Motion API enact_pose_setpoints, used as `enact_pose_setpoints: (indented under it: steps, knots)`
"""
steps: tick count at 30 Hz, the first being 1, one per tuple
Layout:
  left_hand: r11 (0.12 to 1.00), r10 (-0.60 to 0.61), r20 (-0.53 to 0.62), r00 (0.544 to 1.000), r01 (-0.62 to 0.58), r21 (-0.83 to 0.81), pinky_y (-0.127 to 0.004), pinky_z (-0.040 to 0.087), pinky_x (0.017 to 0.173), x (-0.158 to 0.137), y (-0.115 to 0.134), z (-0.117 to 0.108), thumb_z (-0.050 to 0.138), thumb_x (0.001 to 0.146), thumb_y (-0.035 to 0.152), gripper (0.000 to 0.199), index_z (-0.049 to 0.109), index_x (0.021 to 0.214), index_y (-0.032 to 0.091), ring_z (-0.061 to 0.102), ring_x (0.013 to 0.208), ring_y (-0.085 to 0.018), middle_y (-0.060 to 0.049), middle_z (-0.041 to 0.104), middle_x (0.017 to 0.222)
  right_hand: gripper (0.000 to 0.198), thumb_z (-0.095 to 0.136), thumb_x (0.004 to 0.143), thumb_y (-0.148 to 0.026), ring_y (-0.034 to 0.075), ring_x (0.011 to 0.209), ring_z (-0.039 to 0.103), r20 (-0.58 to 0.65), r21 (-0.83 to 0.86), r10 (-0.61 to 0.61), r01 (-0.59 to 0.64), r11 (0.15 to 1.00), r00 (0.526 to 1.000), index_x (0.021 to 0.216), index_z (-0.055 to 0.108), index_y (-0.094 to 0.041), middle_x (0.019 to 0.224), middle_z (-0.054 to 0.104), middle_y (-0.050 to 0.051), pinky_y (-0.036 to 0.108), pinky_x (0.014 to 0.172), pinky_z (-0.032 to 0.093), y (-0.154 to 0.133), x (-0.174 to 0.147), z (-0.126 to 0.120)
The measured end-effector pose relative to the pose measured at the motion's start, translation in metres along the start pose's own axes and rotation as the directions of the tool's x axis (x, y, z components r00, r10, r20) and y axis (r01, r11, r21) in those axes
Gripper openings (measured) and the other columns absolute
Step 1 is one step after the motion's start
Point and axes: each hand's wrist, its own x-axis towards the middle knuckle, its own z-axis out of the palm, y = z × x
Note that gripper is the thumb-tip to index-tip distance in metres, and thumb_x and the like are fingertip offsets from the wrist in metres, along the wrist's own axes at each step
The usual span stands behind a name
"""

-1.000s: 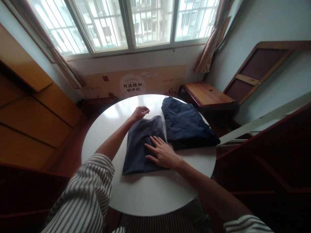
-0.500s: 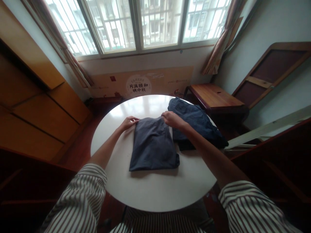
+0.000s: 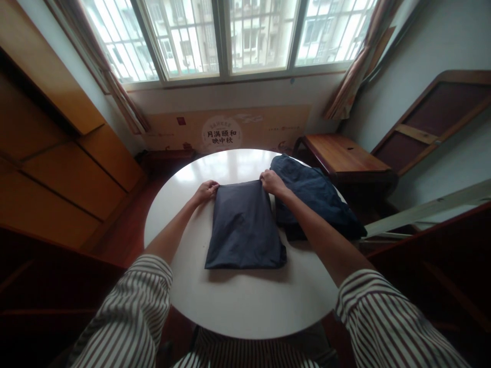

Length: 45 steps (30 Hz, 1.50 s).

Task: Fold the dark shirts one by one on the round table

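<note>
A folded dark grey garment [image 3: 245, 227] lies flat near the middle of a round white table [image 3: 249, 312]; its exact kind cannot be made out. My left hand [image 3: 206, 192] pinches its far left corner. At its far right corner, my right hand [image 3: 271, 182] has its fingers closed on the fabric. The far edge runs straight and taut between both hands. A small bunched bit of cloth shows at the near right corner. Just right of it, partly behind my right forearm, rests a dark blue piece of folded clothing [image 3: 310, 191].
A low wooden table [image 3: 345, 153] stands beyond the round table at the right. Wooden cabinets [image 3: 76, 174] line the left side. Behind are a barred window [image 3: 192, 41], curtains [image 3: 353, 76] and a printed banner [image 3: 268, 120] on the wall.
The grey garment's far edge has gone from slack and curved to straight, and its wrinkles have smoothed. My right hand has shifted slightly, and both hands still grip the corners.
</note>
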Motion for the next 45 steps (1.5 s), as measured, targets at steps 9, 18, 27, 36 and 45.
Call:
enact_pose_setpoints:
  steps: [9,18,27,36,45]
  knots:
    - [0.995,-0.022,0.002,1.000,0.022,0.097,-0.032,0.051,0.082,0.003,0.005,0.005,0.060,0.082,0.039,0.030,0.070,0.091,0.013,0.064,0.083,-0.021,-0.008,0.072,0.087,0.042,0.058,0.096,-0.041,0.028,0.123,0.054,0.053,-0.007,-0.274,0.274,0.962,0.960,0.132,0.057,-0.019,0.139,0.054,0.013,0.050,0.102,0.045,-0.060,-0.056,0.034]
    - [0.974,-0.068,-0.027,0.997,0.073,0.213,-0.030,0.052,0.078,0.007,0.012,0.001,0.056,0.088,0.032,0.026,0.070,0.094,0.010,0.065,0.077,-0.019,-0.009,0.072,0.083,0.076,0.048,0.090,-0.070,0.037,0.149,0.015,0.233,0.194,-0.700,0.672,0.714,0.676,0.152,0.039,-0.026,0.162,0.022,0.014,0.062,0.116,0.012,-0.103,-0.148,0.088]
    - [0.945,-0.006,-0.045,0.999,0.021,0.328,-0.033,0.052,0.085,-0.004,0.042,0.006,0.055,0.088,0.017,0.019,0.071,0.096,0.009,0.065,0.083,-0.020,-0.013,0.070,0.099,0.051,0.041,0.101,-0.031,0.023,0.143,0.035,0.152,0.286,-0.811,0.761,0.583,0.564,0.148,0.040,-0.009,0.153,0.041,0.017,0.040,0.118,0.029,-0.110,-0.189,0.079]
    - [0.678,0.488,0.441,0.753,-0.645,0.351,-0.029,0.050,0.081,-0.169,0.133,0.023,0.049,0.100,0.039,0.028,0.067,0.106,0.019,0.061,0.089,-0.017,-0.007,0.065,0.098,0.025,0.050,0.091,-0.010,0.030,0.100,0.061,0.073,-0.223,-0.592,0.592,0.775,0.802,0.109,0.066,-0.007,0.106,0.066,0.019,0.045,0.088,0.054,-0.026,-0.232,0.032]
    - [0.548,0.515,0.536,0.669,-0.738,0.395,-0.029,0.053,0.078,-0.259,0.139,0.046,0.046,0.100,0.025,0.022,0.066,0.108,0.017,0.062,0.084,-0.016,-0.008,0.065,0.093,0.024,0.050,0.096,-0.024,0.022,0.085,0.070,-0.229,0.338,-0.124,0.198,0.920,0.965,0.103,0.071,-0.015,0.099,0.072,0.012,0.035,0.079,0.060,-0.004,-0.254,0.028]
